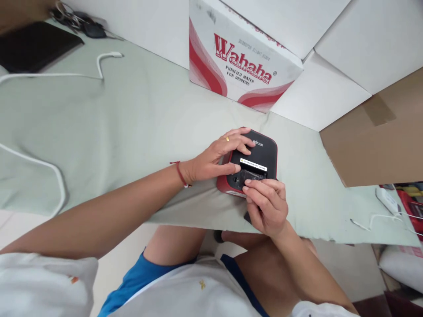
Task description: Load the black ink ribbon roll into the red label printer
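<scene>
A black-and-red box-shaped device lies near the front edge of the cloth-covered table. A white label strip with a yellow warning mark runs across its top, above a dark recess. My left hand rests on the device's left side, fingers spread over the top and thumb beside the label. Over the recess, the fingers of my right hand are pinched together at a dark, shiny piece; its kind is unclear and my fingertips partly cover it.
Behind the device stands a Wahaha water carton, beside white boxes and a brown cardboard box. A white cable, a black flat object and keys lie left. Another white cable lies right.
</scene>
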{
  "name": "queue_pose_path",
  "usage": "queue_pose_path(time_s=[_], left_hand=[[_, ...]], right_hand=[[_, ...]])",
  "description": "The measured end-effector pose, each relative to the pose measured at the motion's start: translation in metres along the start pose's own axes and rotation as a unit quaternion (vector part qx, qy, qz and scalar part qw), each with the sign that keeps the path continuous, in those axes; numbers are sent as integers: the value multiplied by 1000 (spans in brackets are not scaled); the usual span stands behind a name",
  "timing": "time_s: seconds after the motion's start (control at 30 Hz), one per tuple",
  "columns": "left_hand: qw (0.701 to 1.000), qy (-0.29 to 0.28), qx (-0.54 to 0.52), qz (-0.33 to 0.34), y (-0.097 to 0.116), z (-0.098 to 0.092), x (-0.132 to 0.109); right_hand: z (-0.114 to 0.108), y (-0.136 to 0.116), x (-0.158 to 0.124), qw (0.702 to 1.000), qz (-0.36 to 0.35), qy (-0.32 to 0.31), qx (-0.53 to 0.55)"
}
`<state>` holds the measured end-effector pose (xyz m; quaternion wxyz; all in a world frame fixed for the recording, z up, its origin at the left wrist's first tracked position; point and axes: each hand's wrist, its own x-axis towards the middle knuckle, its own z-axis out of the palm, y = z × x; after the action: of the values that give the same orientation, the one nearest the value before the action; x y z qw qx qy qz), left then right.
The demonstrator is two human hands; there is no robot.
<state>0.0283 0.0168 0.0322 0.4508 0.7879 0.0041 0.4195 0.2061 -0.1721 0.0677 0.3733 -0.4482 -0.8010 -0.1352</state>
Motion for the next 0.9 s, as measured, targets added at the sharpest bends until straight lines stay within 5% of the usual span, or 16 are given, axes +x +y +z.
queue_pose_path(time_s=[0.17, 0.53, 0.73, 0.9], left_hand=[[992, -43, -47, -112, 2, -6, -3], [977, -65, -152, -134, 2, -11, -8], [948, 14, -267, -170, 6, -6, -11], [939, 57, -265, -210, 13, 0, -12]], right_hand=[[-2, 1, 6, 1000, -11, -13, 7], [13, 3, -16, 999, 5, 16, -38], [8, 1, -14, 1000, -2, 3, -23], [2, -1, -14, 999, 4, -34, -28]])
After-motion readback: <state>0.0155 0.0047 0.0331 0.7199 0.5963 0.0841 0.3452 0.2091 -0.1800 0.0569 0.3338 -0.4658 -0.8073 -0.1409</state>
